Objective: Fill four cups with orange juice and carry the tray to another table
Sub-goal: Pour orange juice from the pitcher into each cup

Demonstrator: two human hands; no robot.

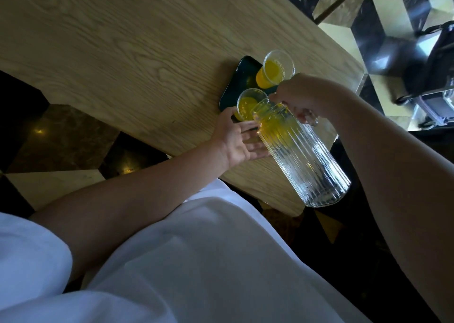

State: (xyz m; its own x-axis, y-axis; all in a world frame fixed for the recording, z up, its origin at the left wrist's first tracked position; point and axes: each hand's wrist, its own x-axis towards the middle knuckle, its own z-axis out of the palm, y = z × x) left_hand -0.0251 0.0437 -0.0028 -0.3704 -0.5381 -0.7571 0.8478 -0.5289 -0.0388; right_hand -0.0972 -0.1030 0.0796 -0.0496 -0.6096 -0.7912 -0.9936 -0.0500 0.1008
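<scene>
While the pitcher (302,153) is tipped this steeply, it's the biggest thing I'm managing: ribbed clear glass, rigid, breakable, and by the look of it nearly drained, so probably light at the base with the last juice pooled at the spout. My right hand (304,96) is clamped on its handle near the rim, which I'd judge the only sane hold, since wet ribbed glass likely slips.

Tray (242,70) next: dark, flat, stiff, sitting near the table's right edge. For the carry I'd take it at two opposite edges and keep it level.

Cups: thin clear plastic, I'd guess soft-walled and easy to crush, top-heavy once full. The near cup (245,106) sits at the tray's near corner under the spout, juice going in; my left hand (235,138) wraps around its lower half from the near side, fingers closed on it lightly. The far cup (275,69) stands at the tray's far end, well filled, untouched. Only two cups show; any others are hidden behind my right hand or out of view.

Table (122,52): wood-grain, smooth, mostly bare, so drips would slide.

Room: glossy patterned dark-and-light floor, probably slick if wet. A dark wheeled object (432,77) sits off the table's right side, something to steer around.
</scene>
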